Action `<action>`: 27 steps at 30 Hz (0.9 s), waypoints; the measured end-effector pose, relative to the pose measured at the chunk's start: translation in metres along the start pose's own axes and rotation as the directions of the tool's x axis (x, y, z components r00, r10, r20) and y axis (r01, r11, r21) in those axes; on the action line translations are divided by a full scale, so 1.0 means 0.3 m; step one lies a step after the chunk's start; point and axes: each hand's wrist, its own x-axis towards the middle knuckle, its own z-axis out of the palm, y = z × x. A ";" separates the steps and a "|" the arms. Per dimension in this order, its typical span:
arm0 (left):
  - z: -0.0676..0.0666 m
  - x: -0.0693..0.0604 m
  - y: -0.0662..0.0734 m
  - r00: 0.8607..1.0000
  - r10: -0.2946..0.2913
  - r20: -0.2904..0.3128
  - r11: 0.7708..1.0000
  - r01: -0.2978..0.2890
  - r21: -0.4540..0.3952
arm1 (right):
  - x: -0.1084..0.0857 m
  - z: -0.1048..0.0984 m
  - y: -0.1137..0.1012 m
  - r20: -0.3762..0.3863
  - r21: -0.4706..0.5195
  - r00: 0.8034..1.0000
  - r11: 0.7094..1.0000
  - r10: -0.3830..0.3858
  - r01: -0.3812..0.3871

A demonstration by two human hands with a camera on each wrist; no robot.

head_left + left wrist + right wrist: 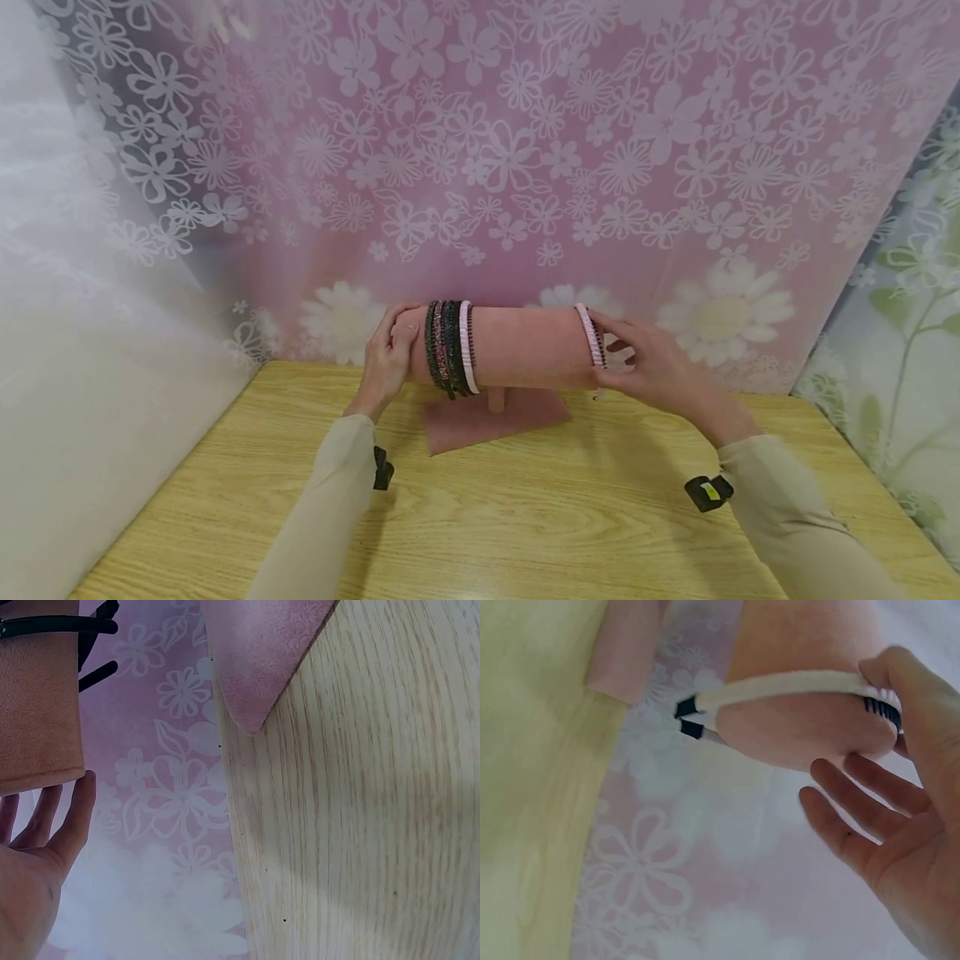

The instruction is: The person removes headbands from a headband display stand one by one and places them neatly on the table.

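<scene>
A pink padded headband stand (525, 346), a horizontal cylinder on a short post, is on the table. My left hand (387, 354) grips its left end, thumb on the front; fingertips touch the end rim in the left wrist view. Several dark headbands (444, 348) and a pale pink toothed headband (467, 346) sit around the cylinder near that hand. At the right end, my right hand (652, 362) pinches a white headband (795, 684) that loops around the cylinder. Its black-tipped ends (690, 718) hang past the cylinder in the right wrist view.
The stand's flat pink base (495, 421) rests on the wood-grain table (525, 508). Close behind hangs a pink curtain with white flowers (510, 150). A white sheet (90, 333) borders the left, and a leaf-patterned curtain (915, 333) the right.
</scene>
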 end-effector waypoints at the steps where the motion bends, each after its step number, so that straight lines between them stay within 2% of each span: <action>1: 0.000 0.000 0.000 1.000 0.002 0.001 1.000 -0.002 -0.003 | -0.005 0.007 0.001 -0.020 0.026 1.000 1.000 -0.008 0.008; 4: -0.001 -0.001 -0.003 1.000 0.005 -0.002 1.000 -0.005 -0.004 | -0.019 0.025 0.000 -0.085 0.082 0.996 0.996 -0.027 0.034; 8: -0.001 0.000 -0.006 1.000 0.011 -0.003 1.000 -0.011 -0.004 | -0.037 0.042 -0.002 -0.147 0.116 0.989 0.993 -0.009 0.026; 16: 0.000 0.002 -0.004 1.000 0.007 -0.012 1.000 -0.007 0.011 | -0.063 0.063 -0.006 -0.194 0.097 0.981 0.995 0.030 -0.011; 23: -0.003 -0.001 0.004 1.000 -0.015 -0.007 1.000 0.015 0.024 | -0.079 0.071 -0.009 -0.250 0.115 0.968 0.993 0.004 0.025; 27: -0.003 0.001 0.002 1.000 -0.006 -0.008 1.000 0.006 0.019 | -0.084 0.074 -0.012 -0.274 0.156 0.962 0.987 0.012 0.032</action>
